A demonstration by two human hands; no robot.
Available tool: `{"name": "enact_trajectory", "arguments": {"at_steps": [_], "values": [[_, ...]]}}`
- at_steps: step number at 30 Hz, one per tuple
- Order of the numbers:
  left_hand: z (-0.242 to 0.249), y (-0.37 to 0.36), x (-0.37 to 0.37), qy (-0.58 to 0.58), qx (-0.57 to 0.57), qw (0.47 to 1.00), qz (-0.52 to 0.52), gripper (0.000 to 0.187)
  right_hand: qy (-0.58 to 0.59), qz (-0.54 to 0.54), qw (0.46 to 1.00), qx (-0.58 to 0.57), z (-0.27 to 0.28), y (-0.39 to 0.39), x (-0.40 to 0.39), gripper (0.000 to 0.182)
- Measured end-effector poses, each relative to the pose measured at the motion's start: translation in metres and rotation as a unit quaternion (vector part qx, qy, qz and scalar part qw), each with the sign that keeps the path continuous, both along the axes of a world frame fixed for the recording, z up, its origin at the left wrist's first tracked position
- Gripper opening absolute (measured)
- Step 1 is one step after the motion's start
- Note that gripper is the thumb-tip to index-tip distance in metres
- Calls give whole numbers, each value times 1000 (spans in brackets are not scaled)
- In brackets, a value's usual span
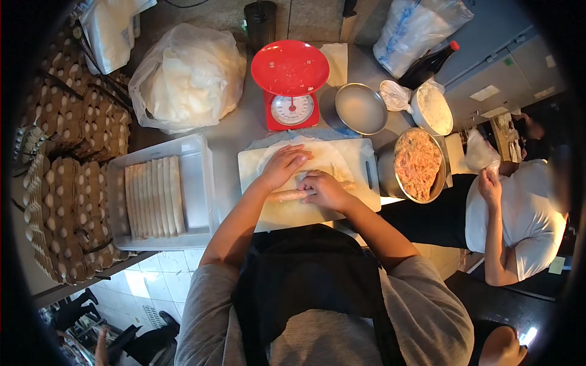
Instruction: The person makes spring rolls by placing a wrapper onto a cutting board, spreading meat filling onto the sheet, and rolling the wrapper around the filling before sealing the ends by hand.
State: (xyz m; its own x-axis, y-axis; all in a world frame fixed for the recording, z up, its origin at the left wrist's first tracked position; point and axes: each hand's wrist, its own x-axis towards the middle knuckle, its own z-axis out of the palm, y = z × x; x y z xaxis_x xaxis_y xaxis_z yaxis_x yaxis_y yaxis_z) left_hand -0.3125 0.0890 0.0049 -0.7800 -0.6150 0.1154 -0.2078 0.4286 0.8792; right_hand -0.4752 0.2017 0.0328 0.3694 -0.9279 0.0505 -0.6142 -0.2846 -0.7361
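Note:
A round, thin pastry wrapper [334,157] lies on a white cutting board [249,160]. Along its near side is a long, thin roll [284,196] that looks like a spring roll, with some filling showing by its right part. My right hand [323,190] has its fingers curled around the middle of this roll. Flat on the wrapper, fingers stretched toward the upper right, rests my left hand [285,166]; it holds nothing. To the left, a plastic tray [201,183] contains several finished spring rolls [152,198] side by side.
Behind the board stands a red kitchen scale [291,67], with a steel bowl [361,110] beside it. A pot of orange filling [419,165] is at the right. A bag of wrappers [189,76] and stacked egg trays [73,201] stand left. A co-worker [516,213] stands close on the right.

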Motion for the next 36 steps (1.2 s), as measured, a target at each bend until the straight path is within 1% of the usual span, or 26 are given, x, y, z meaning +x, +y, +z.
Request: {"name": "enact_trajectory", "arguments": {"at_steps": [2, 5, 7, 8, 11, 13, 16, 18, 20, 22, 25, 31, 34, 36], "values": [[-2, -2, 0, 2, 15, 1000, -1, 42, -22, 15, 1000, 0, 4, -4, 4, 35], [-3, -3, 1, 4, 47, 999, 0, 44, -31, -17, 999, -4, 4, -3, 19, 34], [0, -4, 1, 6, 60, 998, -1, 44, -19, -17, 1000, 11, -1, -4, 20, 35], [1, -4, 1, 4, 65, 998, -3, 47, -13, -17, 1000, 18, -4, -4, 20, 35], [6, -4, 1, 5, 92, 996, -5, 53, -53, 9, 999, 3, 3, -10, 36, 38], [7, -4, 2, 12, 128, 992, 0, 55, -35, -1, 999, 15, -1, -10, 47, 37], [-2, -8, 2, -12, 80, 997, -15, 46, -32, 6, 999, 29, -1, -8, 40, 38], [-2, -4, 3, -45, -39, 997, -54, 44, -16, 1, 999, 41, 0, -4, 16, 37], [10, 3, 5, -70, -144, 984, -74, 49, 26, -17, 998, 59, -1, 3, -27, 34], [23, 14, 9, -91, -231, 965, -83, 60, 33, -14, 997, 71, 8, 6, -54, 35], [21, 12, 6, -112, -241, 961, -79, 67, 40, -15, 996, 76, 11, 11, -64, 35], [27, 13, 6, -110, -219, 966, -80, 73, 69, -21, 994, 78, 7, 15, -61, 35], [45, 22, 8, -86, -337, 938, -12, 68, 79, -21, 995, 56, 15, 16, -62, 37], [60, 37, 20, -117, -298, 947, 0, 60, 84, -36, 995, 39, 22, 25, -65, 38]]}}
